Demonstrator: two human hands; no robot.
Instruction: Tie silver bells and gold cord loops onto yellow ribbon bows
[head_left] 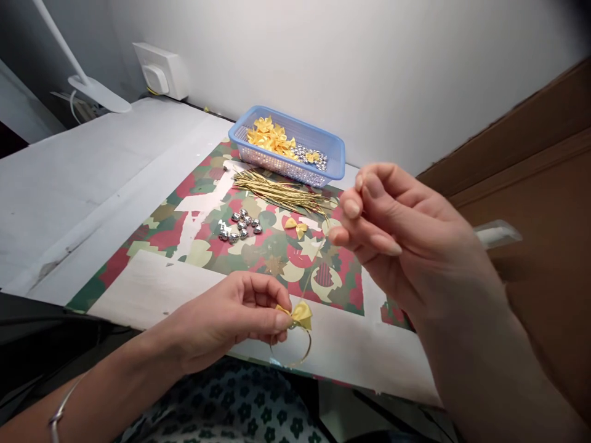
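Yellow bow pinched at the left fingertips, thin strand rising from it

I have the yellow bow [302,314] low and central in my head view, above the near edge of the work surface. The left hand [221,320] clasps one side of it between thumb and fingers. The bow's long axis runs roughly crosswise, its free lobe pointing right, away from the thumb. A slender gold loop [309,349] hangs beneath, and a thin strand [306,282] slants up and right towards the right hand [415,240]. That hand is raised, thumb and forefinger close together; I cannot tell whether they grip the strand's end.

I judge the step in hand to be handling the strand at the bow. To my mind, any pull on it calls for a steady left pinch and a gentle draw, so the bow does not twist.

Farther out, on the patterned sheet [263,264], I see a loose bow [297,227], a cluster of shiny silver pieces [243,234] and a bundle of gold ties [279,191]. Behind the ties, beside the wall [392,80], sits the blue basket [340,163], holding yellow bows [272,138] and more silver pieces.
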